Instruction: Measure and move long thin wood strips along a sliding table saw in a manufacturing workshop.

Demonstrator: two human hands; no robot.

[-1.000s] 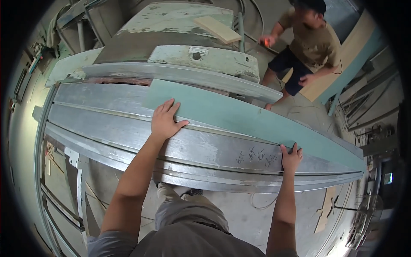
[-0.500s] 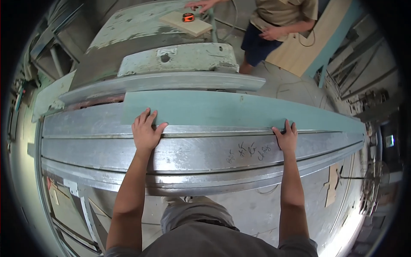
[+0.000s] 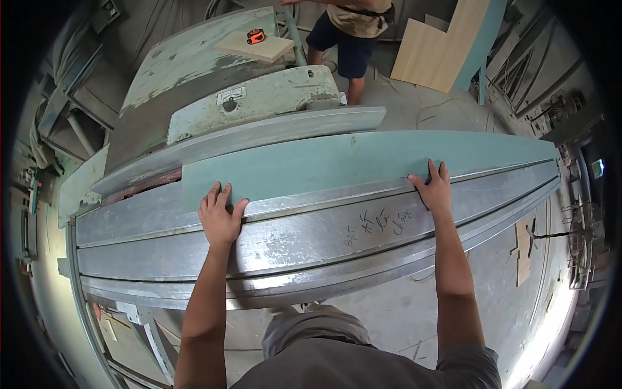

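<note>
A long pale green board (image 3: 311, 159) lies flat across the ribbed metal saw table (image 3: 291, 236). Its far edge runs alongside a grey metal fence bar (image 3: 259, 139). My left hand (image 3: 221, 217) rests on the near edge close to the board's left end, fingers spread over the top, thumb out to the side. Farther right, my right hand (image 3: 433, 188) touches the same near edge, its fingers also stretched and apart. Neither hand is wrapped around anything. Handwritten marks show on the metal between my hands.
Behind the fence stands a worn pale machine housing (image 3: 259, 97). An orange and black tape measure (image 3: 255, 36) sits on a small wooden panel (image 3: 275, 50). Another person (image 3: 353, 39) stands beyond. A large wooden sheet (image 3: 437, 55) leans at the back right.
My view has tilted, so the table now slants up to the right. The other person has shifted left, hand no longer beside the tape measure. My hands keep their places on the board.
</note>
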